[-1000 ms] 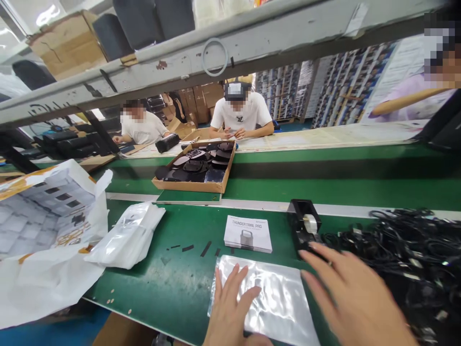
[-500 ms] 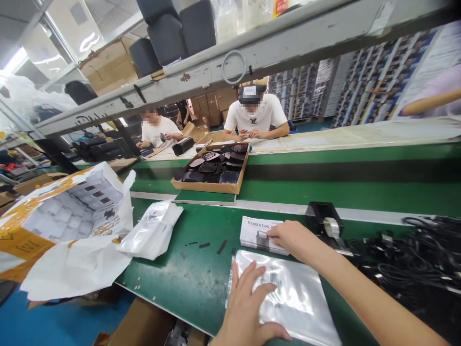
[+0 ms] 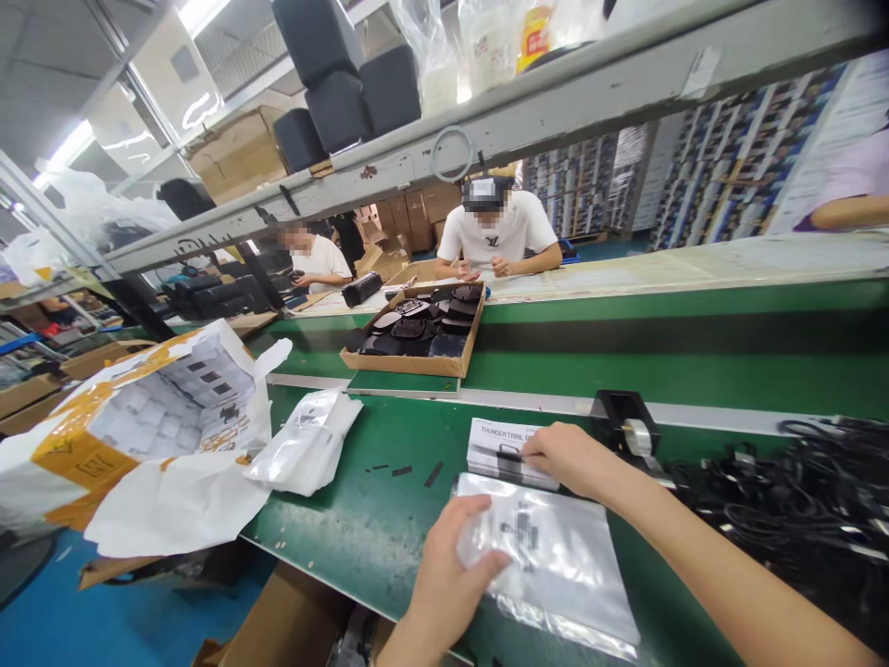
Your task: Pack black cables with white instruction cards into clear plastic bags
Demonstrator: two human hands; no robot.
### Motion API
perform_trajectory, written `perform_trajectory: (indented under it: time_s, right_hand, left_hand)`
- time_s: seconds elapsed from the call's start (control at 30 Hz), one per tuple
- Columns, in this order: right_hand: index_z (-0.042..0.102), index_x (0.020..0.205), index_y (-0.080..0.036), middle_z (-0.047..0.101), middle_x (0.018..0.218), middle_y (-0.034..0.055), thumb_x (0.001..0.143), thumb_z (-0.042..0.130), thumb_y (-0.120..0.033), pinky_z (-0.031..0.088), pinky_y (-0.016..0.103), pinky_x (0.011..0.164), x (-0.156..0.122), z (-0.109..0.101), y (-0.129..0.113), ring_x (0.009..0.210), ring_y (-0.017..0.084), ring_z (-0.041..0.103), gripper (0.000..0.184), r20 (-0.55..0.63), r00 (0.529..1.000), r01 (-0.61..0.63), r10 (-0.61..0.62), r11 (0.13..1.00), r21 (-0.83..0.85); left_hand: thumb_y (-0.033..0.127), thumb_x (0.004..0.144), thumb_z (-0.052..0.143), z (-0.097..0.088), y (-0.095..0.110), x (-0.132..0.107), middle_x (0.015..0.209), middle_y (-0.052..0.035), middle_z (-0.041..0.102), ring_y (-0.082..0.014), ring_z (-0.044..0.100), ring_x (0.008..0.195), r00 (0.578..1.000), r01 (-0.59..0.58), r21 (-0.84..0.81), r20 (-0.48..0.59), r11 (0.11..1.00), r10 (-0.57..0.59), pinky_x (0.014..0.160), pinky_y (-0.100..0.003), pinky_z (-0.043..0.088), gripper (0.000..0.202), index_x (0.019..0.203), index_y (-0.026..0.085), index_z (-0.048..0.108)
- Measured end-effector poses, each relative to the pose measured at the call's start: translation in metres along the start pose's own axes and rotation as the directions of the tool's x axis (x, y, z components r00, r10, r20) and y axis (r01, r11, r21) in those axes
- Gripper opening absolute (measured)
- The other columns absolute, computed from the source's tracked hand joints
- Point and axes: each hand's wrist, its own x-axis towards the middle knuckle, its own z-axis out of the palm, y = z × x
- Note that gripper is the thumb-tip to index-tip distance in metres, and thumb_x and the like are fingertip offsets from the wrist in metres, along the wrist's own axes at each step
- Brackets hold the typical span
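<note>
My left hand (image 3: 450, 567) is closed round the left side of a clear plastic bag (image 3: 569, 565), thumb on top and fingers curled at its edge. The bag has small dark print and lies on the green bench. Just beyond it is a stack of white printed leaflets (image 3: 496, 454) reading "THUNDER TRAIL". My right hand (image 3: 566, 454) has its fingers pinched together on the right end of the top leaflet; the fingertips are partly hidden.
A black tape dispenser (image 3: 621, 419) and a heap of black cables (image 3: 798, 500) lie to the right. Leftward are a pile of plastic-wrapped packets (image 3: 312, 440) and an open paper-lined carton (image 3: 90, 449). A shallow box of black parts (image 3: 409, 366) stands ahead. Co-workers sit opposite.
My left hand has gone from spread over the plastic bag to gripping its left side, and the bag has shifted slightly. My right hand stays at the leaflets. The view has tilted slightly.
</note>
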Motion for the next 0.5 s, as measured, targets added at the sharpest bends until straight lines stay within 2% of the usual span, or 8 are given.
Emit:
perform_trajectory:
  time_s: [0.1,0.17,0.23,0.27,0.3,0.37,0.43,0.5]
  right_hand:
    - [0.069,0.081,-0.020,0.073,0.080,0.0015,0.089,0.050,-0.016,0.049,0.038,0.087,-0.019,0.010,-0.013,0.083,0.017,0.067,0.021,-0.107,0.990,0.095,-0.089,0.994,0.049]
    - [0.070,0.094,-0.024,0.071,0.104,0.0027,0.089,0.047,-0.018,0.038,0.040,0.102,-0.040,0.023,-0.022,0.102,0.019,0.063,0.024,-0.184,0.973,0.157,-0.140,0.984,0.081]
    - [0.062,0.115,-0.022,0.059,0.127,0.0084,0.091,0.043,-0.031,0.036,0.044,0.104,-0.065,0.038,-0.027,0.117,0.024,0.053,0.032,-0.347,0.938,0.095,-0.026,0.979,0.183]
    - [0.056,0.123,-0.020,0.058,0.128,0.0118,0.089,0.043,-0.039,0.044,0.044,0.097,-0.078,0.046,-0.027,0.115,0.026,0.054,0.041,-0.464,0.873,0.008,0.153,0.945,0.327]
    - [0.053,0.127,-0.018,0.059,0.125,0.0142,0.087,0.043,-0.045,0.051,0.042,0.087,-0.091,0.053,-0.024,0.109,0.028,0.059,0.049,-0.485,0.814,-0.049,0.320,0.870,0.491]
    - [0.058,0.119,-0.016,0.069,0.103,0.0131,0.082,0.048,-0.052,0.058,0.036,0.068,-0.114,0.067,-0.013,0.085,0.027,0.068,0.053,-0.285,0.815,-0.096,0.505,0.602,0.793]
    - [0.067,0.102,-0.016,0.073,0.085,0.0101,0.075,0.057,-0.055,0.058,0.034,0.064,-0.135,0.080,0.002,0.074,0.026,0.069,0.048,0.013,0.882,-0.160,0.471,0.274,0.948]
    - [0.069,0.092,-0.018,0.074,0.085,0.0096,0.068,0.065,-0.054,0.058,0.035,0.071,-0.152,0.091,0.015,0.080,0.029,0.069,0.044,0.179,0.848,-0.190,0.498,-0.030,0.981]
  left_hand:
    - [0.068,0.075,0.053,-0.003,0.012,0.008,0.114,-0.0173,0.065,-0.0283,0.062,0.103,0.941,0.294,-0.522,0.014,0.800,-0.337,0.095,-0.044,0.045,0.066,0.112,0.013,0.060]
    - [0.058,0.078,0.059,-0.003,0.021,0.012,0.109,-0.0161,0.067,-0.0255,0.065,0.097,0.913,0.354,-0.641,0.080,0.681,-0.400,0.090,-0.038,0.048,0.057,0.109,0.011,0.062]
    - [0.044,0.077,0.067,-0.001,0.028,0.014,0.101,-0.0133,0.071,-0.0239,0.066,0.093,0.924,0.350,-0.631,0.114,0.692,-0.364,0.086,-0.035,0.049,0.045,0.106,0.010,0.064]
    - [0.042,0.077,0.068,0.001,0.032,0.013,0.097,-0.0117,0.072,-0.0236,0.066,0.090,0.931,0.350,-0.604,0.137,0.716,-0.339,0.084,-0.035,0.050,0.042,0.105,0.011,0.065]
    - [0.042,0.078,0.067,0.005,0.034,0.012,0.093,-0.0106,0.072,-0.0233,0.066,0.088,0.931,0.360,-0.568,0.174,0.740,-0.319,0.082,-0.035,0.050,0.041,0.104,0.011,0.065]
    - [0.045,0.081,0.062,0.015,0.036,0.008,0.090,-0.0098,0.072,-0.0223,0.066,0.085,0.924,0.374,-0.485,0.268,0.791,-0.273,0.082,-0.035,0.049,0.040,0.103,0.011,0.066]
    - [0.050,0.084,0.056,0.027,0.034,0.003,0.094,-0.0105,0.071,-0.0213,0.065,0.085,0.916,0.347,-0.418,0.343,0.840,-0.208,0.081,-0.035,0.049,0.045,0.106,0.012,0.064]
    - [0.053,0.086,0.051,0.037,0.027,-0.002,0.104,-0.0119,0.066,-0.0204,0.063,0.088,0.921,0.287,-0.342,0.357,0.895,-0.159,0.082,-0.035,0.048,0.051,0.117,0.014,0.056]
